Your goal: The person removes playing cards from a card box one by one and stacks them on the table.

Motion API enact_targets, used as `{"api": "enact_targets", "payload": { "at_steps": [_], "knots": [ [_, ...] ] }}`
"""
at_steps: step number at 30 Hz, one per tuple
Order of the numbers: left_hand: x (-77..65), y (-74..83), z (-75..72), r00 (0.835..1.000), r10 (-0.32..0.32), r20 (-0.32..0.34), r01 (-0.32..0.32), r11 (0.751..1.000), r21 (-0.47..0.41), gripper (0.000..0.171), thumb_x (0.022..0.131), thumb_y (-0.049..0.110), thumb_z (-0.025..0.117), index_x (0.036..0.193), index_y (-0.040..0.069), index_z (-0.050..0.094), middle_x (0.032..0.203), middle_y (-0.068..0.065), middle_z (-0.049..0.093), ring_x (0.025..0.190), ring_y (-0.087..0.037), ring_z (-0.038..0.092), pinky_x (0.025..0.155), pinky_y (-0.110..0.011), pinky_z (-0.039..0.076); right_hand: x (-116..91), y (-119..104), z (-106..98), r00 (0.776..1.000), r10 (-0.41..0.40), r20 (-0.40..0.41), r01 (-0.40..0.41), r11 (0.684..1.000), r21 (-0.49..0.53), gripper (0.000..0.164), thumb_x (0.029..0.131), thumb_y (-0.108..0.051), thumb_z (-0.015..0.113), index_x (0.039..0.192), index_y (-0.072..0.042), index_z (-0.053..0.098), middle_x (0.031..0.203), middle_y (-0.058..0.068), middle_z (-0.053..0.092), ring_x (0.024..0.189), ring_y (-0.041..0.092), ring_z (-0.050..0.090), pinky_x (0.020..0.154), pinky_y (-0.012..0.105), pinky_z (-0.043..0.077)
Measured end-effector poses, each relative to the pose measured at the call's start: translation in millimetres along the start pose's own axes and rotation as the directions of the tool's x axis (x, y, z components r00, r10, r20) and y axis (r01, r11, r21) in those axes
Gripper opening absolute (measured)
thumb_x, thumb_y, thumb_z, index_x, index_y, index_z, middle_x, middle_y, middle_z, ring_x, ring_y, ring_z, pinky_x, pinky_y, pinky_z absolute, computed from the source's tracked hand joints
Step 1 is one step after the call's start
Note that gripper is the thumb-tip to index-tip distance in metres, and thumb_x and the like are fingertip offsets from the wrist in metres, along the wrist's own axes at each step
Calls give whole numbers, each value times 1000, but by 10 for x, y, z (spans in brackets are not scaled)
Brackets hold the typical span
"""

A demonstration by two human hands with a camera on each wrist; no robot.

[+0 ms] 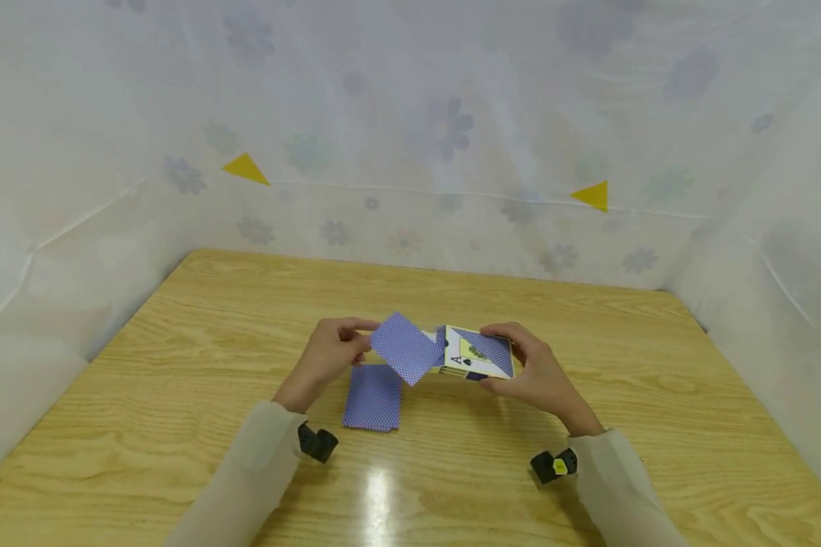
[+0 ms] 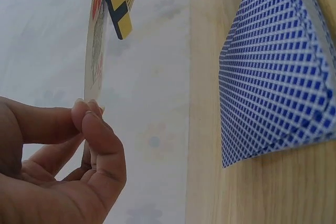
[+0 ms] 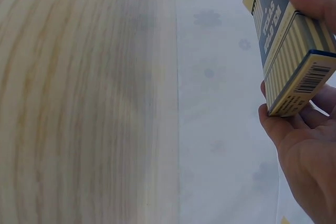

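My left hand [image 1: 328, 351] pinches a blue-checked playing card [image 1: 404, 348] by its edge between thumb and fingertips; in the left wrist view the card [image 2: 94, 61] is seen nearly edge-on. My right hand [image 1: 535, 372] grips a card box [image 1: 482, 353] that shows an ace of spades on its face. The box lies on its side above the table, its opening toward the left hand, and the pinched card is right at that opening. Below the left hand, a stack of playing cards [image 1: 372, 399] rests back side up on the table. In the right wrist view, thumb and fingers hold the striped box [image 3: 289, 51] at its barcode end.
The wooden table [image 1: 246, 296] ends at a pale flowered curtain [image 1: 410, 114] behind it and at the sides. Two yellow triangles [image 1: 591, 196] are fixed to the curtain. Black wrist cameras [image 1: 317, 443] sit at both cuffs.
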State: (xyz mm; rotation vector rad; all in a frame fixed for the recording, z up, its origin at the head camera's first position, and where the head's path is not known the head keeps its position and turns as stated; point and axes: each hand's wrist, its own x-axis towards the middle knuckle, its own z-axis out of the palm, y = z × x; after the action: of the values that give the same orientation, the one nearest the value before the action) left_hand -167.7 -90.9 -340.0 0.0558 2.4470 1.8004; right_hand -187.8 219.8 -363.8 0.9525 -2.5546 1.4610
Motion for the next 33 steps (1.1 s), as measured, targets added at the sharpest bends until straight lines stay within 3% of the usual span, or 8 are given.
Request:
{"api": "enact_targets", "payload": {
  "at_steps": [13,27,33],
  "knots": [
    [23,-16,-26,998,-43,-35,44,999,32,25,96,3,49,113,-1,67,82,-7,61,66,-14,48,62,-30,45,3,-7,-1,1000,-8,12,7,1000,18,62,73,1,78,128,-2,52,128,15,52,104,9,50,86,14,44],
    [13,-28,-57,999,-29,-27,30,998,60,23,98,6,49,107,-1,69,91,-9,64,74,-23,52,65,-35,46,-1,-24,-10,1000,17,12,-17,1000,10,62,72,1,78,129,-1,52,129,14,52,105,12,51,87,15,44],
    [19,-58,-81,999,-44,-31,46,996,73,21,96,8,54,108,-5,67,88,-9,63,68,-17,51,64,-34,47,-2,-16,-7,1000,6,13,-6,1000,10,62,73,1,78,129,-2,52,129,15,51,104,10,50,86,15,44]
  ]
}}
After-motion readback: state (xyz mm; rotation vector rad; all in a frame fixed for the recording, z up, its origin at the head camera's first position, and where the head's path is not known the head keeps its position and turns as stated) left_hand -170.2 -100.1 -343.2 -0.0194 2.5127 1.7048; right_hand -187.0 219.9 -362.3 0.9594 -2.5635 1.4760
